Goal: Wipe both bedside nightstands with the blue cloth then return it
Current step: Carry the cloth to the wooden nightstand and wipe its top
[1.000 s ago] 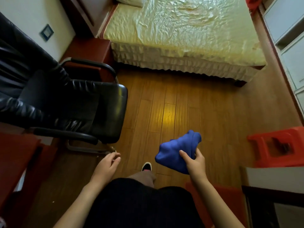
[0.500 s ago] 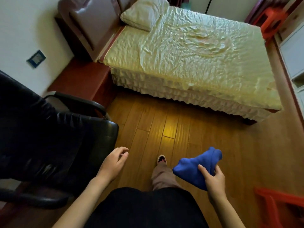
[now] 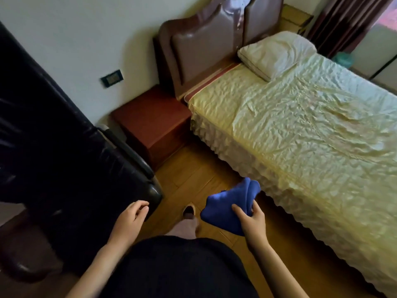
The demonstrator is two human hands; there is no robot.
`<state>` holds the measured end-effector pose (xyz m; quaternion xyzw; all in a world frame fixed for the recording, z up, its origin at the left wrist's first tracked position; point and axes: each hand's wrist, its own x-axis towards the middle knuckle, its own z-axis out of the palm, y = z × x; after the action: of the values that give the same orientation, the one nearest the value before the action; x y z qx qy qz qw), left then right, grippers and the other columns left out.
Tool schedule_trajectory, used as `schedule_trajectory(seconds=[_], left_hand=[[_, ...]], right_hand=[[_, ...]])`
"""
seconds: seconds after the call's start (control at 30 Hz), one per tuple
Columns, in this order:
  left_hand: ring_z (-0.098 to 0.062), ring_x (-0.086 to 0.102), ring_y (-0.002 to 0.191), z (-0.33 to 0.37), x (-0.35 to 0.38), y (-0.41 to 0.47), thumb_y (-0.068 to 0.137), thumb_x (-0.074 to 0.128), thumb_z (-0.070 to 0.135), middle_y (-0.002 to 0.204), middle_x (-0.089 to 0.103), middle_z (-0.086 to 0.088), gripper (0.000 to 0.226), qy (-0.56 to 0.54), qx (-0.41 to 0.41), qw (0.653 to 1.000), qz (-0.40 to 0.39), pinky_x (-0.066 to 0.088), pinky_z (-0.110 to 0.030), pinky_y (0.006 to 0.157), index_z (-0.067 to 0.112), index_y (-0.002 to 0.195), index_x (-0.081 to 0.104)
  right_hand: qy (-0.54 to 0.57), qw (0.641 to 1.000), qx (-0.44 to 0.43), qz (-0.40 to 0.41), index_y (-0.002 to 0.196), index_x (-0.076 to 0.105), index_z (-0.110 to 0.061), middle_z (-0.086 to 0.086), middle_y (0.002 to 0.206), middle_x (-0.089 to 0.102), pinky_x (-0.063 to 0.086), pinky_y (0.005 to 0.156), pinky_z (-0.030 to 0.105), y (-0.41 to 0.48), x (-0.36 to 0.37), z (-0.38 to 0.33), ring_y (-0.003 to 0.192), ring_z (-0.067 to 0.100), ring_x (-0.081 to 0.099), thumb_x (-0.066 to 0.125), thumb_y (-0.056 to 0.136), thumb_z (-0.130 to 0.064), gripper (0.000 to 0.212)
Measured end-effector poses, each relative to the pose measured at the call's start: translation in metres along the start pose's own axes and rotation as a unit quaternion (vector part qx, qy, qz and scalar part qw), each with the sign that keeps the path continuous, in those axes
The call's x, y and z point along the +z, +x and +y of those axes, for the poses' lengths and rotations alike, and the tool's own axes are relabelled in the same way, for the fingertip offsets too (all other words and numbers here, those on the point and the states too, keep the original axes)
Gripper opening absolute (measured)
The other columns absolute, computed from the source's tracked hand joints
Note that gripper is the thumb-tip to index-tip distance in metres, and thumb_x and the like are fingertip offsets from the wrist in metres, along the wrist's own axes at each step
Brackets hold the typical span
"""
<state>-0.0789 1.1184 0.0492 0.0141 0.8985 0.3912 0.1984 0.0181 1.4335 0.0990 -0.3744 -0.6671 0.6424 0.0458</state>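
My right hand (image 3: 252,221) grips a bunched blue cloth (image 3: 227,205) at waist height above the wooden floor. My left hand (image 3: 129,220) hangs beside it with loosely curled fingers and holds nothing. A dark red nightstand (image 3: 150,117) stands against the wall ahead, between the bed's headboard and a black chair, with nothing on its top. A second, lighter nightstand (image 3: 297,17) shows at the far side of the headboard, mostly hidden.
A black leather office chair (image 3: 64,151) fills the left. The bed (image 3: 311,130) with a cream cover and a pillow (image 3: 277,53) takes up the right. A strip of wooden floor (image 3: 193,175) runs between them toward the red nightstand. My foot (image 3: 189,211) is forward.
I have walked forward and turned left. The red nightstand and headboard have come into fuller view, and the chair has slid to the left. My right hand still grips the cloth.
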Motion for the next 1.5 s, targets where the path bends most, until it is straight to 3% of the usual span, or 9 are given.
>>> schedule_trajectory(seconds=[0.23, 0.43, 0.63, 0.83, 0.93, 1.1, 1.3, 1.43, 1.5], left_hand=[[-0.008, 0.059, 0.105, 0.030, 0.009, 0.124, 0.098, 0.047, 0.030, 0.116, 0.063, 0.007, 0.025, -0.034, -0.021, 0.999, 0.021, 0.046, -0.026, 0.086, 0.022, 0.116, 0.063], [-0.009, 0.057, 0.109, 0.085, -0.019, 0.234, 0.099, 0.043, 0.036, 0.119, 0.058, 0.010, 0.031, -0.049, -0.007, 0.999, 0.017, 0.049, -0.030, 0.093, 0.023, 0.122, 0.059], [-0.007, 0.056, 0.109, 0.110, -0.040, 0.310, 0.099, 0.041, 0.038, 0.120, 0.059, 0.008, 0.035, -0.057, -0.022, 0.996, 0.060, 0.050, -0.032, 0.093, 0.021, 0.126, 0.057], [-0.013, 0.046, 0.131, 0.085, -0.033, 0.384, 0.099, 0.043, 0.037, 0.141, 0.051, 0.002, 0.045, -0.065, -0.101, 0.981, 0.151, 0.038, -0.027, 0.105, 0.019, 0.140, 0.047], [-0.014, 0.039, 0.138, 0.054, -0.019, 0.428, 0.099, 0.043, 0.038, 0.148, 0.045, 0.000, 0.051, -0.083, -0.159, 0.962, 0.205, 0.032, -0.026, 0.108, 0.018, 0.146, 0.038], [-0.017, 0.036, 0.139, -0.018, 0.010, 0.509, 0.099, 0.043, 0.041, 0.153, 0.036, -0.004, 0.058, -0.185, -0.281, 0.898, 0.285, 0.032, -0.032, 0.111, 0.020, 0.150, 0.028], [-0.025, 0.043, 0.134, -0.110, 0.051, 0.587, 0.099, 0.042, 0.042, 0.151, 0.035, -0.011, 0.059, -0.217, -0.349, 0.853, 0.322, 0.037, -0.029, 0.101, 0.012, 0.148, 0.030], [-0.024, 0.051, 0.125, -0.161, 0.085, 0.608, 0.097, 0.039, 0.050, 0.145, 0.042, -0.008, 0.061, -0.220, -0.343, 0.845, 0.346, 0.045, -0.035, 0.100, 0.017, 0.148, 0.030], [-0.022, 0.054, 0.123, -0.176, 0.097, 0.613, 0.096, 0.037, 0.053, 0.142, 0.048, -0.005, 0.061, -0.213, -0.334, 0.846, 0.357, 0.048, -0.041, 0.100, 0.021, 0.147, 0.029]], right_hand=[[-0.051, 0.997, -0.004, -0.054, 0.101, 0.064, -0.014, 0.008, 0.092, 0.073, 0.058, 0.070, 0.034, 0.143, 0.046, -0.046, 0.083, 0.022, 0.071, 0.070, 0.084, -0.009, 0.018], [-0.084, 0.995, -0.009, -0.051, 0.099, 0.063, -0.007, 0.012, 0.089, 0.071, 0.051, 0.052, 0.014, 0.245, 0.072, -0.106, 0.080, 0.023, 0.069, 0.067, 0.086, -0.003, 0.015], [-0.124, 0.988, -0.012, -0.097, 0.097, 0.062, -0.016, 0.008, 0.088, 0.072, 0.054, 0.052, 0.017, 0.331, 0.123, -0.163, 0.075, 0.017, 0.071, 0.068, 0.087, -0.008, 0.015], [-0.174, 0.968, -0.014, -0.181, 0.106, 0.060, -0.018, 0.001, 0.090, 0.070, 0.052, 0.051, 0.016, 0.428, 0.210, -0.187, 0.077, 0.015, 0.068, 0.068, 0.087, -0.010, 0.021], [-0.192, 0.956, -0.016, -0.222, 0.104, 0.058, -0.018, -0.003, 0.086, 0.066, 0.046, 0.046, 0.008, 0.484, 0.265, -0.179, 0.065, 0.002, 0.066, 0.067, 0.088, -0.008, 0.021], [-0.223, 0.927, -0.036, -0.299, 0.082, 0.058, -0.025, -0.003, 0.081, 0.066, 0.047, 0.050, 0.009, 0.565, 0.365, -0.143, 0.065, -0.001, 0.066, 0.070, 0.085, -0.008, 0.021], [-0.180, 0.893, -0.009, -0.413, 0.099, 0.063, -0.022, -0.010, 0.085, 0.075, 0.055, 0.058, 0.017, 0.633, 0.463, -0.074, 0.075, 0.006, 0.072, 0.068, 0.087, -0.013, 0.017], [-0.255, 0.883, -0.011, -0.393, 0.094, 0.062, -0.019, 0.002, 0.096, 0.071, 0.053, 0.060, 0.025, 0.670, 0.493, -0.003, 0.077, 0.015, 0.070, 0.073, 0.083, -0.016, 0.016], [-0.287, 0.885, -0.006, -0.367, 0.087, 0.060, -0.016, 0.004, 0.090, 0.068, 0.050, 0.060, 0.028, 0.684, 0.493, 0.018, 0.079, 0.020, 0.067, 0.074, 0.081, -0.014, 0.015]])
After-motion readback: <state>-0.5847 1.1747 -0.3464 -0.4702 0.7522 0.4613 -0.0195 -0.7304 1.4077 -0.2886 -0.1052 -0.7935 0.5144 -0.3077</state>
